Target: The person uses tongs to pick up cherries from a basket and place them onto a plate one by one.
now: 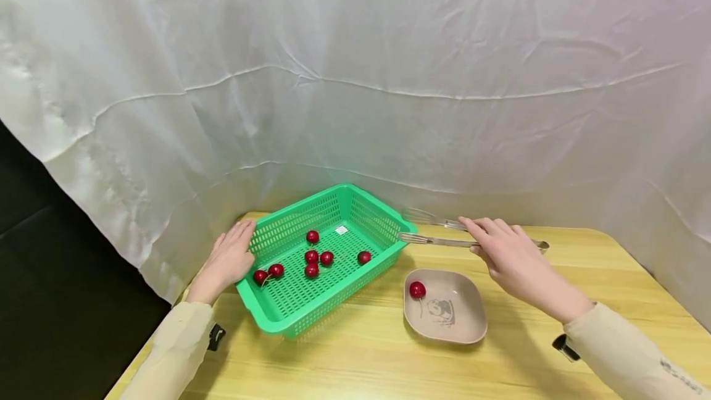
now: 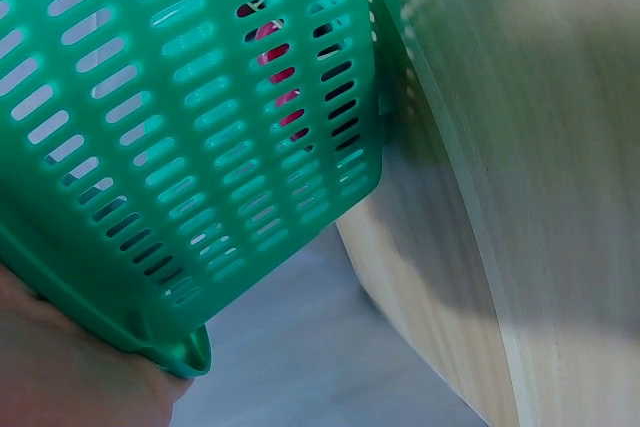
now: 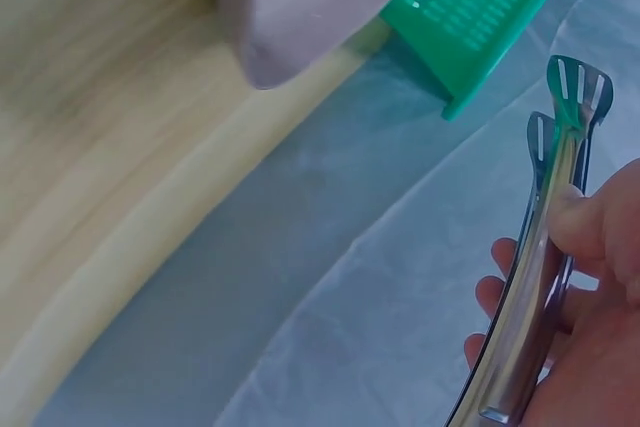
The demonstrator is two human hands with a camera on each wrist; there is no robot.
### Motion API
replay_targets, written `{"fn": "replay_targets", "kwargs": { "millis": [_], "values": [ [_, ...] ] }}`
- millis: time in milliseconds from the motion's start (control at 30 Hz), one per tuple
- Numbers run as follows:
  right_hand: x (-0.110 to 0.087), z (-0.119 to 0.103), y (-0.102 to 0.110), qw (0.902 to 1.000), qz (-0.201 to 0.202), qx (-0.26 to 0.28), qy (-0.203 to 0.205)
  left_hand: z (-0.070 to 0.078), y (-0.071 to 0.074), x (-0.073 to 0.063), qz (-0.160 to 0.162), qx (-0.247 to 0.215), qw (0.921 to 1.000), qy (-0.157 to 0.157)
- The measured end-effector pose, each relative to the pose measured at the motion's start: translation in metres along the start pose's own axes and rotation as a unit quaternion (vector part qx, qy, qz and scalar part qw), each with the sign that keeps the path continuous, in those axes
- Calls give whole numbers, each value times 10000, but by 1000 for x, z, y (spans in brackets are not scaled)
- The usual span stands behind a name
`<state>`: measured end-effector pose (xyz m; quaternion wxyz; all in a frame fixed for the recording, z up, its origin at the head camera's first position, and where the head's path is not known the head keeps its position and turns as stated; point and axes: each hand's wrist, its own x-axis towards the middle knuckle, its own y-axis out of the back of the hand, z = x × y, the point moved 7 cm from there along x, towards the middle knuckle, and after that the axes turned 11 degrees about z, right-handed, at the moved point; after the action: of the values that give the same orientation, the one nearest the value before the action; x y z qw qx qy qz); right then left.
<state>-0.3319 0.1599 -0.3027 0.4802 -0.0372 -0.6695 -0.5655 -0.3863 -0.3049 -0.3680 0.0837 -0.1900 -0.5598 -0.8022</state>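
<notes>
My left hand point(image 1: 224, 264) holds the left rim of a green perforated basket point(image 1: 339, 295); its fingertips are hidden in the left wrist view. Several dark red cherries point(image 1: 312, 237) lie on the basket floor, two of them joined by stems near my left hand. My right hand point(image 1: 513, 258) grips metal tongs point(image 1: 444, 241) whose slotted ends are spread, with nothing between them, close to the basket's right corner. Below the tongs stands a beige square bowl point(image 1: 466, 310) with a panda print. One cherry point(image 1: 417, 289) with its stem lies in it.
A wooden table point(image 1: 355, 369) carries everything, its edge showing at the left and right. White cloth point(image 1: 355, 134) hangs behind it. A small white label point(image 1: 341, 229) lies in the basket. To the left is a dark surface point(image 1: 66, 301).
</notes>
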Motion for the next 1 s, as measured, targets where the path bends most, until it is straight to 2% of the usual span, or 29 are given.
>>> {"fn": "replay_targets", "kwargs": {
  "millis": [367, 567, 1000],
  "values": [
    [35, -9, -22, 9988, -419, 231, 86, 0, -2, 1, 43, 4, 10000, 16],
    [48, -19, -33, 9976, -532, 269, 343, 0, -1, 1, 106, -47, 9999, 119],
    [78, -33, -64, 9910, -918, -101, 972, 1, 1, 0, 61, -14, 9999, 132]
  ]
}}
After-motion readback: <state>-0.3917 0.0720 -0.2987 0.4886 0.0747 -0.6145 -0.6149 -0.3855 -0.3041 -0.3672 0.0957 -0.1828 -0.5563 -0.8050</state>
